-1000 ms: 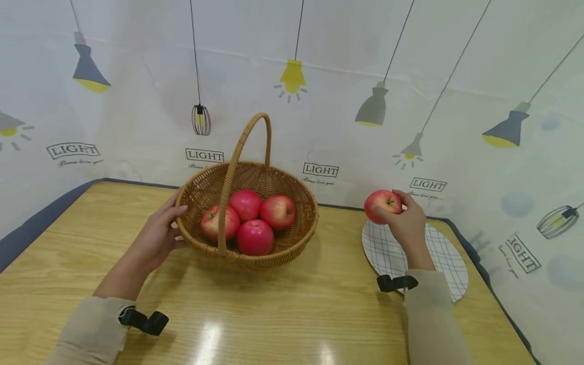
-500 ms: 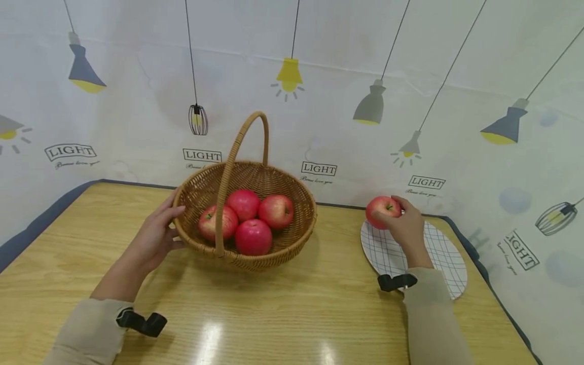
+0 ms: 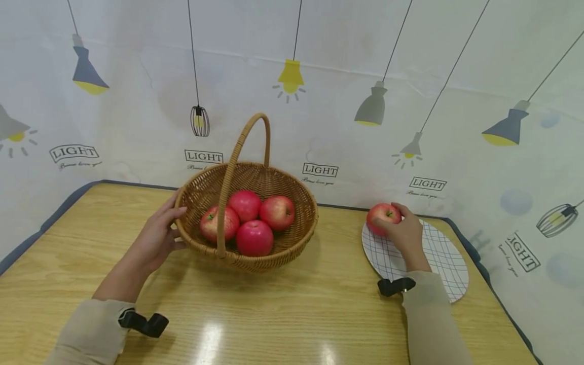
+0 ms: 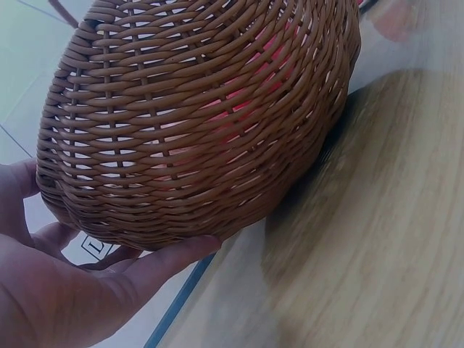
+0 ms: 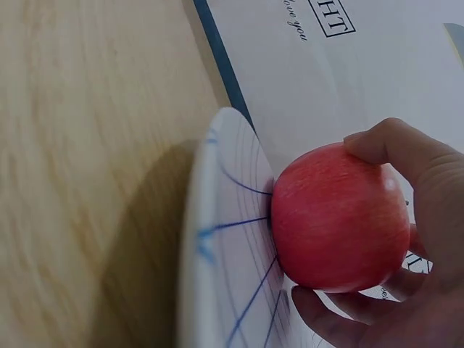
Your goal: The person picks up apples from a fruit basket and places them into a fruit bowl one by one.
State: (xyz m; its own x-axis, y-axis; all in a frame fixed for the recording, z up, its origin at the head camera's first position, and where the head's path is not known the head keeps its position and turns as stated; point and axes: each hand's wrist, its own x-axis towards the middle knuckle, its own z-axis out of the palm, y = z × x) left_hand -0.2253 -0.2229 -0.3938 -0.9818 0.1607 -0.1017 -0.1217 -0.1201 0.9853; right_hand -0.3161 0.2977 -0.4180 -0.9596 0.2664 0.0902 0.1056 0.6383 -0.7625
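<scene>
A brown wicker basket point(image 3: 292, 243) with an arched handle stands at the table's middle back, several red apples point(image 3: 254, 238) inside it. My left hand point(image 3: 157, 235) holds the basket's left side, thumb over the rim and fingers against the outer wall. In the left wrist view the weave point(image 4: 181, 130) fills much of the frame, with red showing through the gaps. At the right, my right hand point(image 3: 406, 234) grips another red apple point(image 3: 382, 219) between thumb and fingers. In the right wrist view that apple point(image 5: 337, 221) appears to touch the white plate point(image 5: 239, 239) with blue grid lines.
The plate point(image 3: 444, 253) lies near the right end of the wooden table point(image 3: 283, 314). A printed wall covering point(image 3: 337, 76) with lamp pictures rises directly behind the table and along its right side. Black camera mounts sit at both wrists.
My right hand has lowered the apple from above the plate's far left part down to its surface. The left hand stays on the basket, which has not moved.
</scene>
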